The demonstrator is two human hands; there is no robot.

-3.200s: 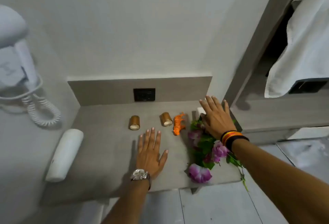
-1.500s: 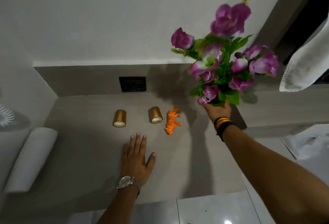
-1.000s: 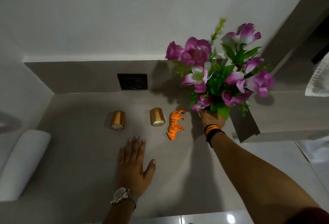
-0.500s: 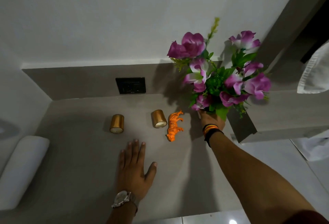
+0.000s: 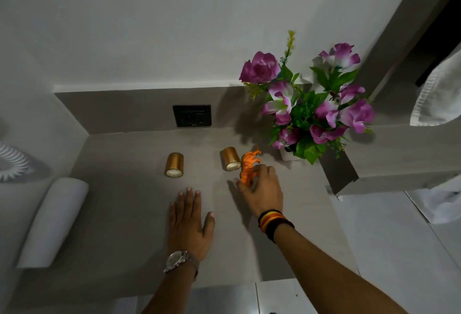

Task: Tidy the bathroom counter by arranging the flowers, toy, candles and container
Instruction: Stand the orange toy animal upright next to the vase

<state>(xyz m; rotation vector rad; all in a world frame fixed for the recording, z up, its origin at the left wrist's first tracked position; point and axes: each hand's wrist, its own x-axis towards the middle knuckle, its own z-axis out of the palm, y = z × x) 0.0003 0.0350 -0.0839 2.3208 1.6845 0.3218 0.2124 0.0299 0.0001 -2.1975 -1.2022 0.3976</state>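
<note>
A bunch of purple artificial flowers [image 5: 309,104] stands upright in a small white pot [image 5: 287,156] at the counter's back right corner. An orange toy tiger [image 5: 248,166] lies just left of the pot, and my right hand [image 5: 262,189] has its thumb and fingers closed around the tiger's near end. Two gold candles, the left candle [image 5: 174,165] and the right candle [image 5: 230,159], lie on their sides with their white ends facing me. My left hand [image 5: 190,218] rests flat on the grey counter [image 5: 119,214], fingers spread, holding nothing.
A white cylinder [image 5: 51,223] lies at the counter's left edge. A black wall socket [image 5: 192,115] sits in the backsplash. A grey ledge [image 5: 389,154] juts out on the right below a hanging white towel [image 5: 439,94]. A coiled white cord [image 5: 12,164] shows at far left.
My right hand stood the flowers upright at the back right corner, let go of them, and moved left onto the orange tiger. My left hand stayed flat on the counter.
</note>
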